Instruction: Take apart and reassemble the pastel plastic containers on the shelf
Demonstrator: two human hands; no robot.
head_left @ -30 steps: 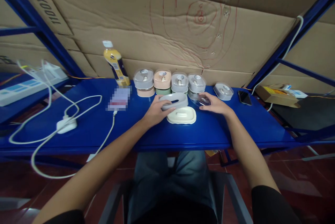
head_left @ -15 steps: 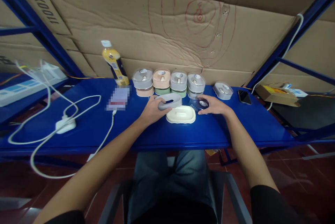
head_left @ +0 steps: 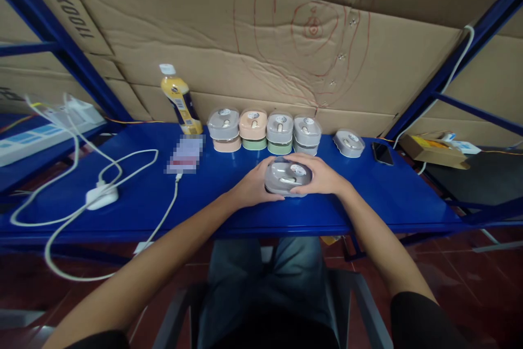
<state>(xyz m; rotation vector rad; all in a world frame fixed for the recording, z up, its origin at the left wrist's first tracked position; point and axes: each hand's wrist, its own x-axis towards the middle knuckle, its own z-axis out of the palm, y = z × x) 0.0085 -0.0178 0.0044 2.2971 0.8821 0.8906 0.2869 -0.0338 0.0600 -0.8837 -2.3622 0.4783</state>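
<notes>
A grey box with a clear lid (head_left: pixel 288 177) and a round sticker sits at the middle of the blue table, held from both sides. My left hand (head_left: pixel 256 183) wraps its left side, fingers behind and thumb at the front. On the opposite side my right hand (head_left: pixel 321 173) grips it in the same way. The cream base seen earlier is hidden by the box. Just behind stand stacked lidded boxes: grey on pink (head_left: pixel 223 124), peach on green (head_left: pixel 253 124), grey on green (head_left: pixel 280 127) and grey on grey (head_left: pixel 307 131).
A single lidded grey box (head_left: pixel 348 143) and a phone (head_left: pixel 383 153) lie to the right, near an open carton (head_left: pixel 435 152). At left are a yellow bottle (head_left: pixel 182 101), a blurred-out flat item (head_left: pixel 184 154), white cables and a white plug (head_left: pixel 101 195). Cardboard (head_left: pixel 196 22) walls the back.
The grey ring from my left hand and the clear lid from my right hand have come together over the cream base. Both hands have closed in around the one box.
</notes>
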